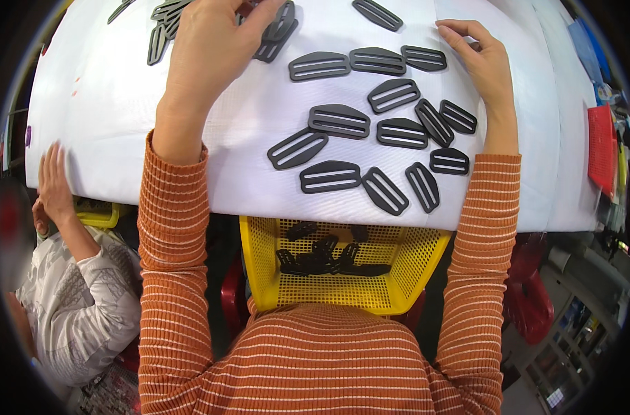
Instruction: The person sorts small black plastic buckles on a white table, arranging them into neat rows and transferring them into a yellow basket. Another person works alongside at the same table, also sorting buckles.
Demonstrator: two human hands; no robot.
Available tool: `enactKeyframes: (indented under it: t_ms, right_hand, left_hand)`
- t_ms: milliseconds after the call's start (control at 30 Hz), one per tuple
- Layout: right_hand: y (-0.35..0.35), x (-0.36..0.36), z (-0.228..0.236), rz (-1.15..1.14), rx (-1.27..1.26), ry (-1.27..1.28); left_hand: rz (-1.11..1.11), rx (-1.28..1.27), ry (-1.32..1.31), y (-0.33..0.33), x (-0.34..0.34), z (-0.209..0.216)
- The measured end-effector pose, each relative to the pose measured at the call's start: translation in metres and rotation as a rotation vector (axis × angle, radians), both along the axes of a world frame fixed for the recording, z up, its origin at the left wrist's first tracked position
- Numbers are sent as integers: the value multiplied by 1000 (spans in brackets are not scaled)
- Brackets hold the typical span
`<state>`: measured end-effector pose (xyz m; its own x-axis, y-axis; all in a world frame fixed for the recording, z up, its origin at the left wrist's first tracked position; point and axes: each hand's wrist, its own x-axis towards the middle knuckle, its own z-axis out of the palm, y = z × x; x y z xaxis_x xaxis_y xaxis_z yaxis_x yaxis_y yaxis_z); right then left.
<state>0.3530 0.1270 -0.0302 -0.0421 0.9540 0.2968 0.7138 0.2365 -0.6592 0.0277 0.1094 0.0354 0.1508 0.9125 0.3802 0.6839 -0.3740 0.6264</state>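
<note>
Black plastic strap slide buckles (339, 121), each with long slots, lie scattered over the white-covered table. My left hand (208, 52) is at the top edge of the view, its thumb and fingers closed at a dark buckle (282, 24); its fingertips are partly cut off. Another buckle (273, 50) lies just under that one. On the right, my right hand (479, 55) hovers over the table with bent fingers apart and nothing visible in them. Nearest to it are a buckle (423, 58) to its left and a loose buckle (377, 14) farther off.
A yellow perforated basket (260, 280) with several black buckles stands below the table's near edge, in front of my body. More buckles (164, 24) are heaped at the far left. A co-worker's hand (54, 181) rests at the table's left edge. A red basket (600, 149) stands at the right.
</note>
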Motion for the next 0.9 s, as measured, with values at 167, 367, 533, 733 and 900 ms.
enactKeyframes:
  t_ms: [167,367,533,733,900]
  right_hand:
    - [-2,5,1,-2,-47,14]
    - [-5,-5,4,39,3,118]
    - [-26,-4,1,172,141,-65]
    - [-43,-15,-12,162,166,11]
    - [-65,-23,0,104,96,186]
  left_hand:
    - [-30,6,-41,1,4,-7]
    - [-344,235,403,9,35,-32]
    - [-317,602,629,14,55,-64]
    - [-393,266,528,-2,62,-73]
    - [-418,222,344,-2,58,-72]
